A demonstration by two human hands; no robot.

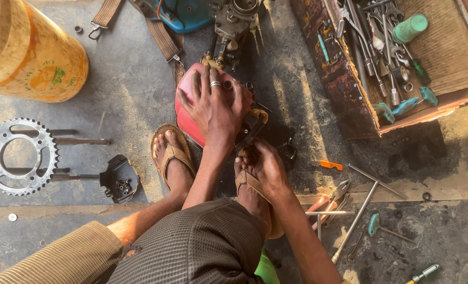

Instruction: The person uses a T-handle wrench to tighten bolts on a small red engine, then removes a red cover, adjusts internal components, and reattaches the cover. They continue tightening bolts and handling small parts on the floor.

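The red tank (pixel 187 113) lies on the concrete floor (pixel 128 84) between the person's sandalled feet, against a grimy metal engine part (pixel 233 26). The left hand (pixel 215 108) lies spread flat on its top, pressing down. The right hand (pixel 263 163) is curled at a dark bracket (pixel 250 131) on the tank's near side; whether it pinches anything I cannot tell. The tank looks rigid, smooth and probably slippery, best held by its edges or bracket. A sprocket (pixel 18 156) lies left, a yellow drum (pixel 26 50) at the far-left corner, a toolbox (pixel 349 100) far right, and loose rods (pixel 356 221) and pliers (pixel 331 197) crowd the right.
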